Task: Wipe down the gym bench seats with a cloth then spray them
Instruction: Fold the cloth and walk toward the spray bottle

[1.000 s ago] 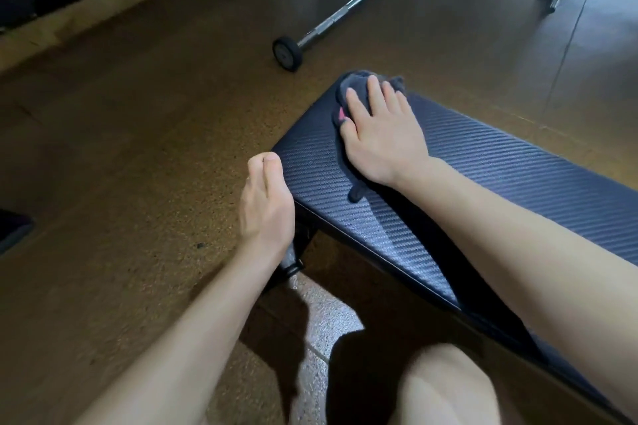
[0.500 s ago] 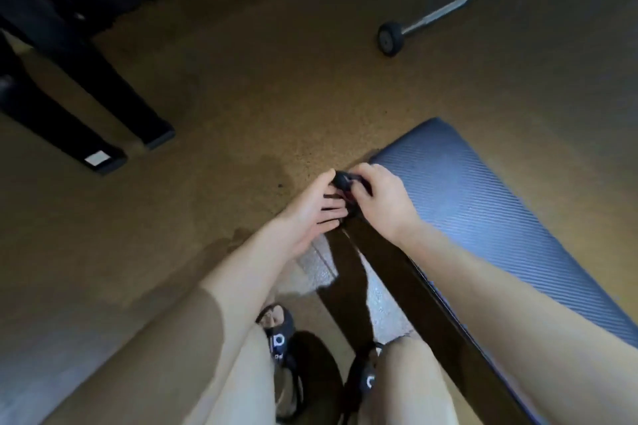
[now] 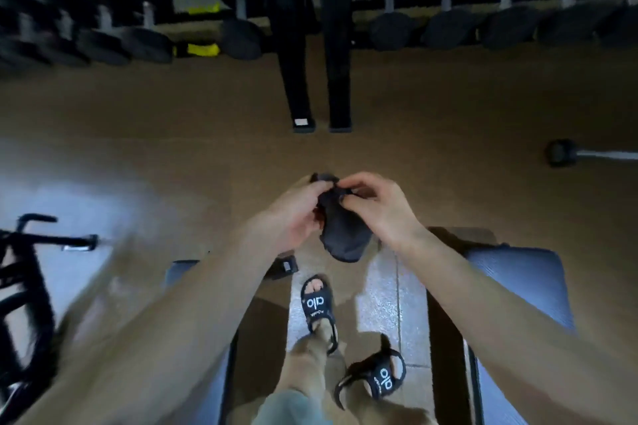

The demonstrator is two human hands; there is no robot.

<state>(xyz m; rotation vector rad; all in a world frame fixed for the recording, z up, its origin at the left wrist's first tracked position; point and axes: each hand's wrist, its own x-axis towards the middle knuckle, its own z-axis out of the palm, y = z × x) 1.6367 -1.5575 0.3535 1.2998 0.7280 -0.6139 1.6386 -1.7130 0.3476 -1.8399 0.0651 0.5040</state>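
Brown gym floor [image 3: 138, 148] fills most of the view, with a paler tiled strip near the feet. Far side: a long row of dark dumbbells [image 3: 445, 10] on a low rack, blurred, with something yellow [image 3: 202, 49] tucked in among them on the left. Two black frame legs [image 3: 321, 45] run down from the far middle and end on the floor. Near right: bench seat [image 3: 518, 286], blue-grey padded top, its end just below the right wrist. Near left: a second blue-grey pad [image 3: 179, 274], mostly covered by the left forearm. Black bike-like machine [image 3: 24, 286] at the left edge, blurred. A barbell end [image 3: 561, 152] lies on the floor at right. Two black sandals [image 3: 317, 307] on the person's feet, between the pads. Cloth [image 3: 345, 235]: dark, bunched, held up in the air above the floor between the two pads, touching neither. Left hand [image 3: 293, 214] has fingers curled on the cloth's upper left edge; right hand [image 3: 376, 203] pinches its top with thumb and fingertips, and the cloth's lower end hangs loose.
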